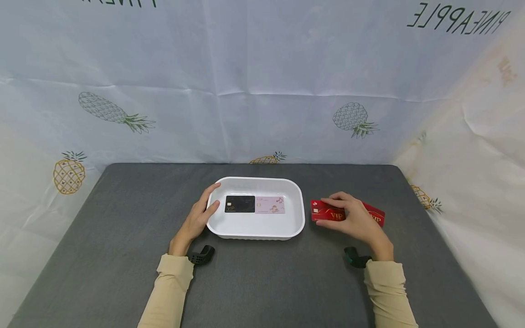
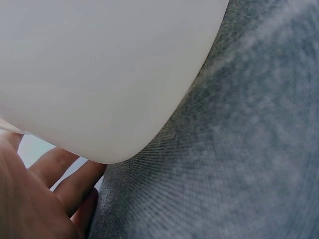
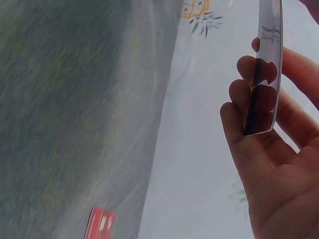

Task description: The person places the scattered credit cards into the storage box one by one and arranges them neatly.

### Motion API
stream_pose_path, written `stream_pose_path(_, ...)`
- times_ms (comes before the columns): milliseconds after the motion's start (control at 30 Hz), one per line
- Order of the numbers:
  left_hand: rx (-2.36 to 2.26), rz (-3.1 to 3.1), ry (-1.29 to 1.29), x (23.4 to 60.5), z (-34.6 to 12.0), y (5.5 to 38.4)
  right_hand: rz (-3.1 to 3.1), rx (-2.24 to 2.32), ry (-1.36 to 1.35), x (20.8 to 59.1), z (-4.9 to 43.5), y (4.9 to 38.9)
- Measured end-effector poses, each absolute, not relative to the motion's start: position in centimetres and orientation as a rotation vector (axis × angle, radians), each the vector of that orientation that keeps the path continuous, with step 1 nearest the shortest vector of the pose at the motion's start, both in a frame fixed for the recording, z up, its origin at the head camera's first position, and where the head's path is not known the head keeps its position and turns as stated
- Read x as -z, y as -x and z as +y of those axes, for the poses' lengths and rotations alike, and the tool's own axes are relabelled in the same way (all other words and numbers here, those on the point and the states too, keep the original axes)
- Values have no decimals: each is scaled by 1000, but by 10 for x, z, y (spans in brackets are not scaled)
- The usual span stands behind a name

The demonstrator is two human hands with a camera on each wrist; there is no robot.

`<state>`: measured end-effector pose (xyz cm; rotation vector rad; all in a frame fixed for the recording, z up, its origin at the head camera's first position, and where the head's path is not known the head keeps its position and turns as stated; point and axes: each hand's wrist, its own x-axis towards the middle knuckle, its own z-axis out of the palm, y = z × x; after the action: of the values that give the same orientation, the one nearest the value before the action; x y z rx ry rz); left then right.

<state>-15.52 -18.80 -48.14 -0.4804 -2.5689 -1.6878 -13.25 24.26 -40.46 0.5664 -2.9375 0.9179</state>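
A white rectangular tray [image 1: 255,231] stands on the grey table, and my left hand [image 1: 196,222] grips its left side, with the fingers against the outer wall. Inside the tray, a black VIP card [image 1: 240,204] and a pink VIP card [image 1: 270,205] lie side by side. To the right of the tray, my right hand [image 1: 356,219] holds a red VIP card [image 1: 318,211] between thumb and fingers. The held card's shiny edge and face show in the right wrist view. A second red card [image 1: 378,214] lies on the table, partly hidden behind that hand.
The grey table [image 1: 262,282] reaches back to a white cloth [image 1: 246,123] printed with pineapples. Cloth also hangs at the left and right sides. Black wrist cameras sit on both wrists.
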Motion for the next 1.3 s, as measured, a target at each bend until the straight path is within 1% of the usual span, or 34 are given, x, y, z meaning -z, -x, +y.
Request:
stream_pose_path(233,1682,-2569,481,481,-188,156,-2940,-960,-553,401,226,137)
stream_pose_path(800,1685,-2567,486,481,-188,157,-2872,-1073,-671,395,191,146)
stream_pose_path(1300,1705,-2570,464,483,-188,156,-2892,-1129,-701,392,150,144)
